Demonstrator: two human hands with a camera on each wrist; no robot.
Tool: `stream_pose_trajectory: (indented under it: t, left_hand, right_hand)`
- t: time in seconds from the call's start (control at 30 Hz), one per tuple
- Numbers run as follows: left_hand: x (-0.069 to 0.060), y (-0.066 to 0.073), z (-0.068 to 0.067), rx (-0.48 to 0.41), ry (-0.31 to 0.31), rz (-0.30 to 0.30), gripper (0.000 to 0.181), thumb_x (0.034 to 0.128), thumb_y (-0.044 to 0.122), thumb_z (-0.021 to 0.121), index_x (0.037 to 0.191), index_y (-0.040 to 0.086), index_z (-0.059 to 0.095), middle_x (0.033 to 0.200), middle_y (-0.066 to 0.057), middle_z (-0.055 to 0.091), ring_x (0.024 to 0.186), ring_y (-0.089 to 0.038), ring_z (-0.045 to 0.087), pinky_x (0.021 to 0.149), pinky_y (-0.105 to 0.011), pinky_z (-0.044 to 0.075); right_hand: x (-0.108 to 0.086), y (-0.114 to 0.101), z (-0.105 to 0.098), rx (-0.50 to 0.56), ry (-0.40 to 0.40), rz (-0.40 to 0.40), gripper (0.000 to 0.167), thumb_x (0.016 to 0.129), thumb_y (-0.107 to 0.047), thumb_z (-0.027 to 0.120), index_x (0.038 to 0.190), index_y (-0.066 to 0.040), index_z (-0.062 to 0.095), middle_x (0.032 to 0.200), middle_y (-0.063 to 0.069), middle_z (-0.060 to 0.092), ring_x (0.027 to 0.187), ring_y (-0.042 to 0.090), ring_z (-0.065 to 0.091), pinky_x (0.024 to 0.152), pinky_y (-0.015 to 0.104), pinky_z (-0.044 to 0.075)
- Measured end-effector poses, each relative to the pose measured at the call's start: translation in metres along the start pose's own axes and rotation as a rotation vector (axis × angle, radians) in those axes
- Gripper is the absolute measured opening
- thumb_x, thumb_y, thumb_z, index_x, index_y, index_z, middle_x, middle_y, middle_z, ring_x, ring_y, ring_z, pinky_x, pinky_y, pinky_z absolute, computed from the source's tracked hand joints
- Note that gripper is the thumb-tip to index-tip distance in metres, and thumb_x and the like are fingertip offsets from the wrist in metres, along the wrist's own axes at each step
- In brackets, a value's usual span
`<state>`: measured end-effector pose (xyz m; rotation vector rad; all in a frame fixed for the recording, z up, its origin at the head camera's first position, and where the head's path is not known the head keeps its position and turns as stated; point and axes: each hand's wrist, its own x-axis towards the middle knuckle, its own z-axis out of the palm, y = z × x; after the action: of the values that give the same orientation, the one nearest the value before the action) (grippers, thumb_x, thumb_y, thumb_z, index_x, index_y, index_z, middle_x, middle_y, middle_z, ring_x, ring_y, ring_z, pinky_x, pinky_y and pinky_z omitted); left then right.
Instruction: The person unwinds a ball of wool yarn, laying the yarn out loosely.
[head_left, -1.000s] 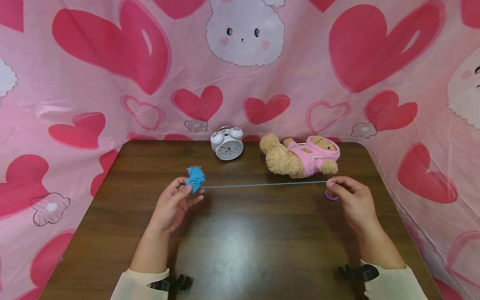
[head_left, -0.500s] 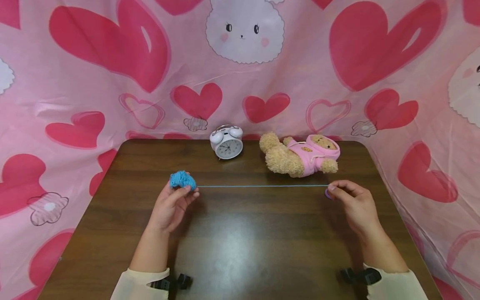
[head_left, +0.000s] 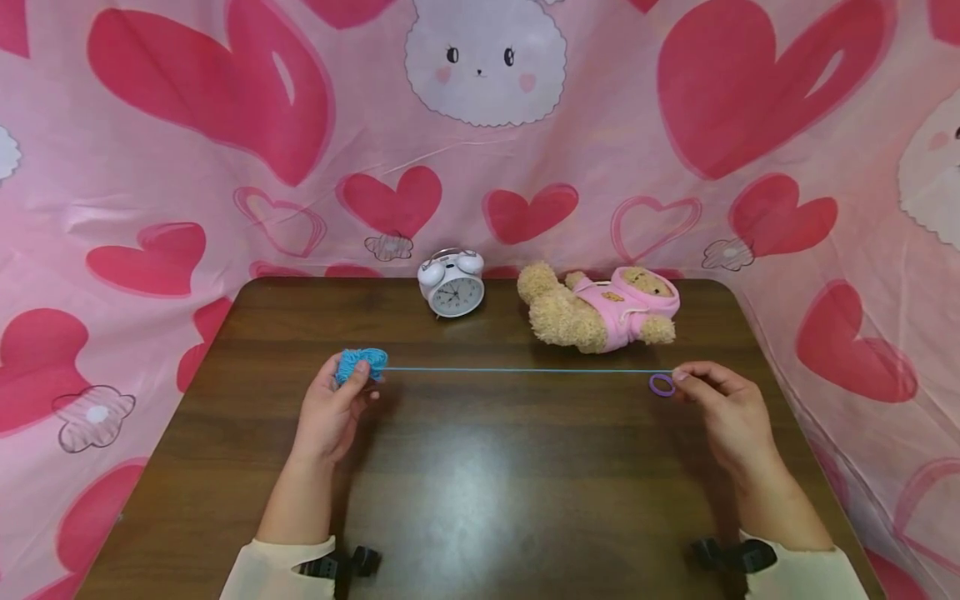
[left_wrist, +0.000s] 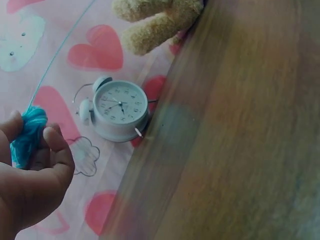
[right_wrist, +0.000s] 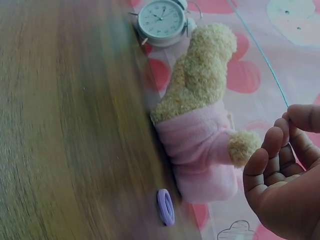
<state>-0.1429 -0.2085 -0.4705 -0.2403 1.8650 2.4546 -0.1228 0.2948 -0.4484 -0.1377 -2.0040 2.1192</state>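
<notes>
A small bundle of blue yarn (head_left: 363, 363) is gripped between the thumb and fingers of my left hand (head_left: 330, 412), held above the table's left half. From it a single blue strand (head_left: 525, 370) runs straight and taut across to my right hand (head_left: 727, 412), whose thumb and index finger pinch its end. In the right wrist view the strand (right_wrist: 265, 57) meets those fingertips, with the other fingers loosely bent. Just left of the right hand's fingertips, a purple ring-shaped band (head_left: 662, 385) lies on the table; it also shows in the right wrist view.
A white twin-bell alarm clock (head_left: 452, 283) stands at the back of the brown wooden table (head_left: 480, 500). Right of it a teddy bear (head_left: 600, 308) in a pink hoodie lies on its back. A pink heart-print cloth (head_left: 615, 150) hangs behind and at both sides.
My left hand has drawn a little left, and the yarn bundle has turned from upright to lying across the fingers. The right hand has shifted right, uncovering the purple band. The strand has lengthened.
</notes>
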Motion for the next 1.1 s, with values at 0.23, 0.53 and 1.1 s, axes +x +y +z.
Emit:
stream_pose_trajectory:
  t: [0.23,0.53,1.1]
  left_hand:
    - [0.002,-0.005,-0.004,0.115,0.053,-0.017,0.037,0.1009,0.026,0.069,0.126,0.002,0.058,0.104,0.002,0.069,0.094,-0.017,0.065,0.081,-0.027,0.058]
    - [-0.001,-0.006,-0.015,0.222,0.084,0.000,0.036,0.1005,0.031,0.070,0.119,0.000,0.070,0.096,0.003,0.074,0.089,-0.019,0.067,0.080,-0.031,0.059]
    - [-0.011,0.006,-0.053,0.034,0.121,0.055,0.023,0.1033,0.025,0.065,0.119,0.008,0.067,0.100,0.002,0.071,0.095,-0.013,0.071,0.087,-0.035,0.061]
  right_hand:
    - [0.001,-0.003,-0.007,0.069,0.015,-0.003,0.009,0.096,0.007,0.066,0.092,0.004,0.073,0.078,0.000,0.070,0.069,0.012,0.065,0.069,0.024,0.052]
    - [0.004,-0.008,-0.018,0.164,0.058,0.013,0.011,0.095,0.010,0.067,0.091,0.003,0.075,0.074,0.003,0.069,0.066,0.015,0.064,0.068,0.024,0.051]
    - [0.004,-0.003,-0.051,0.185,0.068,0.028,0.014,0.096,0.008,0.066,0.090,0.001,0.076,0.079,0.000,0.072,0.066,0.013,0.066,0.068,0.020,0.052]
